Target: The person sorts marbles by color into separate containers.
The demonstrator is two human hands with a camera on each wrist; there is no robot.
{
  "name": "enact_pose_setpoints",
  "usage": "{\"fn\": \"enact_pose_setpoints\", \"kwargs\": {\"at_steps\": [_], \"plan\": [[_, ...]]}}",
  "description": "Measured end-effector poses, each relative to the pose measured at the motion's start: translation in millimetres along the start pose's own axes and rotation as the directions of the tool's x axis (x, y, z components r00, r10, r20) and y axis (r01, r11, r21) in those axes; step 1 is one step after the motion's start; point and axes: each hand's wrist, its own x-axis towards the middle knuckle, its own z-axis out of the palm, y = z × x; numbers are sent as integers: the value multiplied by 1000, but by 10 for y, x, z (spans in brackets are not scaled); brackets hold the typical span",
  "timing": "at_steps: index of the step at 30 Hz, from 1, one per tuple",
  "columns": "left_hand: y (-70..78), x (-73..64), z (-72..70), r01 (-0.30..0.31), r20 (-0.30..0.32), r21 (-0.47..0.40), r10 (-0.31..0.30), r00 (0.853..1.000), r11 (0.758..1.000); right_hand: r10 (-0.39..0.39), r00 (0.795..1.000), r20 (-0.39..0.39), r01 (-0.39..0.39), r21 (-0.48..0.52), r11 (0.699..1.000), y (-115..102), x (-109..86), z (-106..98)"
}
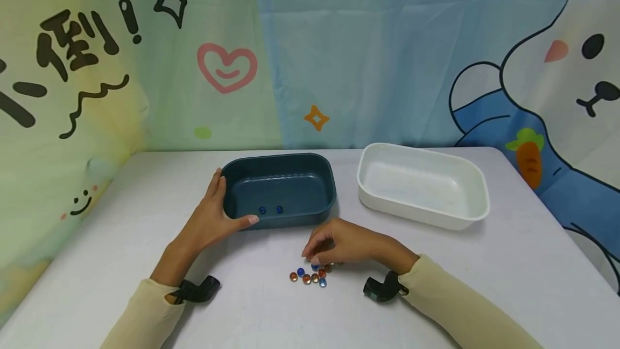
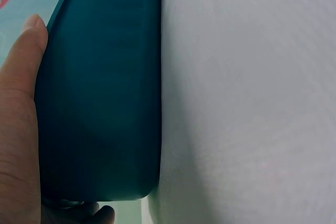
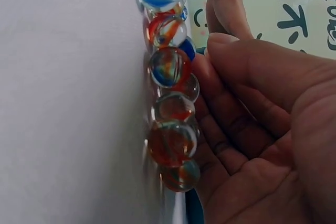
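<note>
My left hand (image 1: pixel 213 217) holds the near left corner of a dark teal tray (image 1: pixel 283 222), thumb along its front and fingers at its left end. Two dark blue marbles (image 1: pixel 271 209) lie on the tray's floor. Bent over a cluster of glass marbles (image 1: pixel 307 279) on the table, my right hand (image 1: pixel 341 242) has its thumb and fingertips slightly apart at the cluster's far side. In the right wrist view a dark blue marble (image 3: pixel 188 49) sits right by those fingertips. Clear marbles with orange, red and blue swirls (image 3: pixel 171 66) crowd beside the palm, partly hiding one another.
A white tray (image 1: pixel 411 206) stands at the back right, beyond my right hand. Both trays rest on the white-covered table (image 1: pixel 271 316). Behind the table hangs a printed cloth (image 1: pixel 358 58). A black wrist camera (image 1: pixel 382 288) sits below my right wrist.
</note>
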Motion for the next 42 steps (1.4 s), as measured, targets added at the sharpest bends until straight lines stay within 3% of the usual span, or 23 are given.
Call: {"fn": "enact_pose_setpoints", "kwargs": {"at_steps": [23,33,42], "plan": [[-13,-1,15,7,-7,4,-7,1000,1000,-36,996,82,41,-66,997,-21,-11,-2],[-9,-6,11,4,-8,3,-4,1000,1000,-18,1000,-9,17,-67,998,-8,-30,-39],[-8,-7,1,3,-3,14,-3,1000,1000,-25,1000,-19,24,-40,999,41,-19,-55]]}}
